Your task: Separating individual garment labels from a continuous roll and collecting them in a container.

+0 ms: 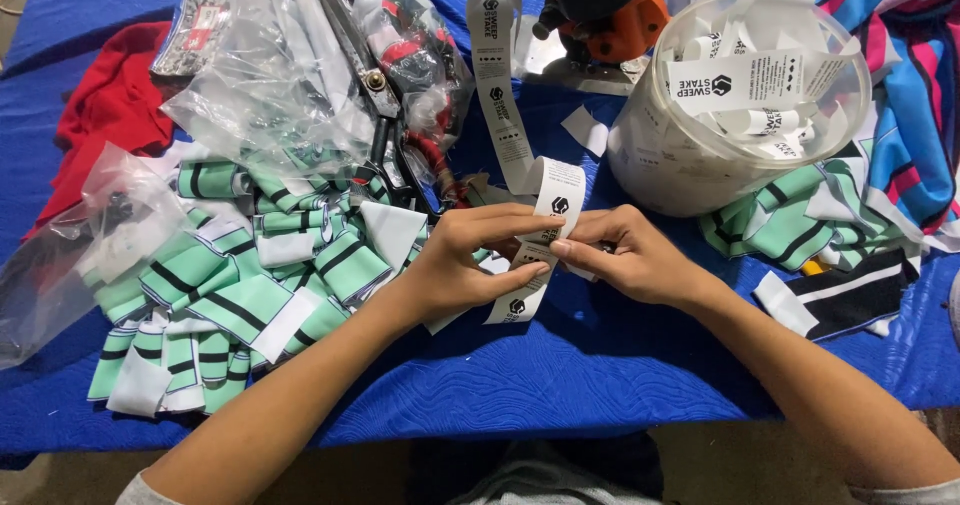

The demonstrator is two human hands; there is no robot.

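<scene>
A long white label strip (503, 105) with black print runs from the top of the view down to my hands. My left hand (470, 257) pinches the strip's folded lower end from the left. Facing it, my right hand (625, 255) grips the same fold with fingertips touching the left ones. Both hands hover just above the blue quilted table cover (560, 365). A loose tail of the strip hangs below my left fingers.
A clear round tub (640, 160) full of cut white labels stands right of my hands. Mint-green, black and white striped fabric pieces (240, 285) pile at left under clear plastic bags (290, 75). Black scissors (385, 135), a red cloth (110, 105) and striped fabric (900, 115) lie around.
</scene>
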